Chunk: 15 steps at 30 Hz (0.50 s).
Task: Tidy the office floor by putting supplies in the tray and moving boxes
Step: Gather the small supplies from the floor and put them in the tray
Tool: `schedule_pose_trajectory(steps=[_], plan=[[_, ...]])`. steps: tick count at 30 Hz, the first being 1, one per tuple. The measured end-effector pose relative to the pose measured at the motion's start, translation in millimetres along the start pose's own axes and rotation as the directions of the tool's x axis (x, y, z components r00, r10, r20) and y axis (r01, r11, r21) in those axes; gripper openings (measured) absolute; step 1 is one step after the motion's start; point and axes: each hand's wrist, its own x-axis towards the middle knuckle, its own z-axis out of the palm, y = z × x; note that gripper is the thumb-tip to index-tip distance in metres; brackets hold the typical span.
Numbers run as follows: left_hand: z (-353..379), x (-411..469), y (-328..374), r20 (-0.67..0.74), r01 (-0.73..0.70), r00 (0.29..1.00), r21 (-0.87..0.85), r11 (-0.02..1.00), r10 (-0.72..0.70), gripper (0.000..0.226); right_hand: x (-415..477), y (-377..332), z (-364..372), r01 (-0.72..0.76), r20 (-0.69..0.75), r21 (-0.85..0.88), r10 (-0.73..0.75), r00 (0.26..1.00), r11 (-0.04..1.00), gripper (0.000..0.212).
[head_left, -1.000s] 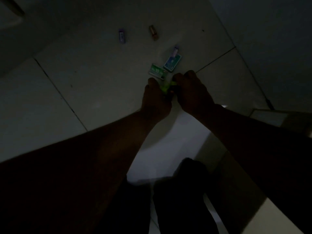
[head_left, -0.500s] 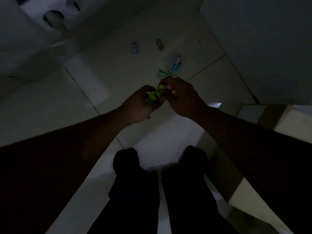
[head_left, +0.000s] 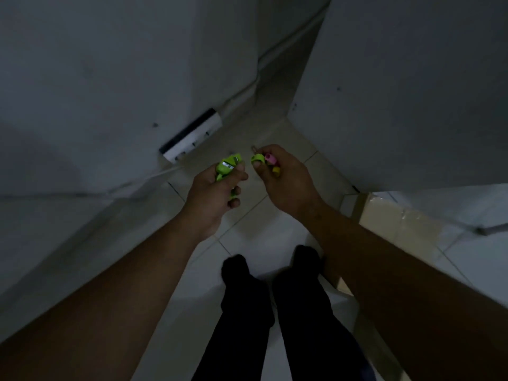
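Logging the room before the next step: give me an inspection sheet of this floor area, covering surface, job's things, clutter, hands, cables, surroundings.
Surface: pale tiled floor, dimly lit.
Job's things: green pieces and coloured pieces in hand; taped cardboard box at right; tray not in view.
Clutter: nothing seen.
Hands: left hand grips the green pieces; right hand grips the coloured pieces.
Cables: white cable runs up from the power strip.
Surroundings: white walls; person's dark-trousered legs.
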Motion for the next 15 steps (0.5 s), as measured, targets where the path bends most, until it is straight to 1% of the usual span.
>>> schedule_pose_trajectory(steps=[2,4,5,8,12,13,15], plan=[[4.9,-25.1,32.8,0.017,-0.033,0.999,0.022,0.999,0.032,0.007,-10.6,-35.3,-19.4,-0.006,-0.018,-0.007,0.006,1.0,1.0,0.013],[10.9,-62.4,66.0,0.011,-0.056,0.998,0.071,0.996,0.055,0.012,-27.3,-76.2,-44.9,-0.017,-0.073,-0.004,0.016,0.997,1.0,0.011],[15.0,-82.3,87.1,0.037,-0.084,0.996,0.103,0.991,0.081,0.015,-34.5,-100.8,-61.4,-0.006,-0.1,0.003,0.007,0.995,1.0,0.012],[18.7,-132.3,132.6,0.049,-0.144,0.989,0.17,0.975,0.138,0.018,-52.9,-158.0,-92.7,-0.021,-0.148,0.004,0.021,0.989,1.0,0.017],[30.8,-193.6,185.5,0.086,-0.221,0.974,0.161,0.962,0.21,0.023,-77.6,-227.5,-137.8,-0.001,-0.196,-0.011,-0.001,0.981,1.0,0.016],[33.7,-206.8,195.7,0.078,-0.232,0.972,0.156,0.96,0.222,0.024,-85.4,-243.3,-148.3,0.005,-0.213,-0.032,-0.012,0.977,0.999,0.016],[39.3,-230.5,215.4,0.05,-0.254,0.967,0.127,0.959,0.25,0.024,-99.4,-269.7,-166.3,0.024,-0.204,-0.06,-0.035,0.978,0.998,0.016]])
